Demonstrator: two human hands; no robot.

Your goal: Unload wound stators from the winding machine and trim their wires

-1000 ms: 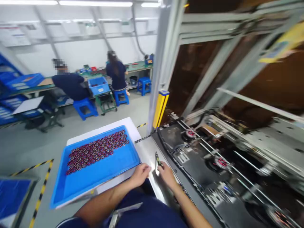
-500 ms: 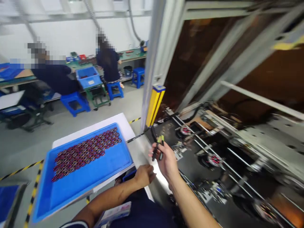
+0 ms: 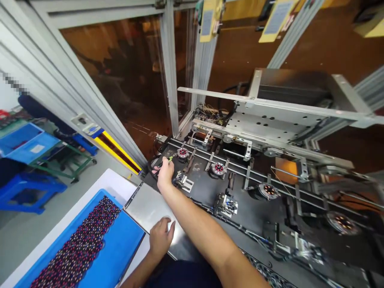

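My right hand [image 3: 165, 173] is closed round small black-and-green pliers [image 3: 169, 159], mostly hidden by the fingers. They point towards the leftmost round wound part [image 3: 183, 153], a ring with red inside held in the machine; whether they touch it I cannot tell. My left hand [image 3: 161, 236] hovers over a bare metal plate [image 3: 150, 204] at the machine's front edge, thumb and fingers apart and nothing in it. Further along the same row sit another red-centred ring [image 3: 219, 169] and copper-coloured ones [image 3: 268, 191].
A blue tray [image 3: 126, 236] filled with rows of small ring parts [image 3: 75, 248] stands at lower left. Metal rods and clamps [image 3: 226, 205] cross the machine bed. A yellow-and-black post guard [image 3: 118, 152] rises at left. A blue stool [image 3: 30, 192] and a co-worker's dark sleeve [image 3: 42, 114] lie beyond.
The view has swung right towards the machine. My right hand has reached forward with the pliers to the leftmost ring. My left hand has opened and is now apart from the right.
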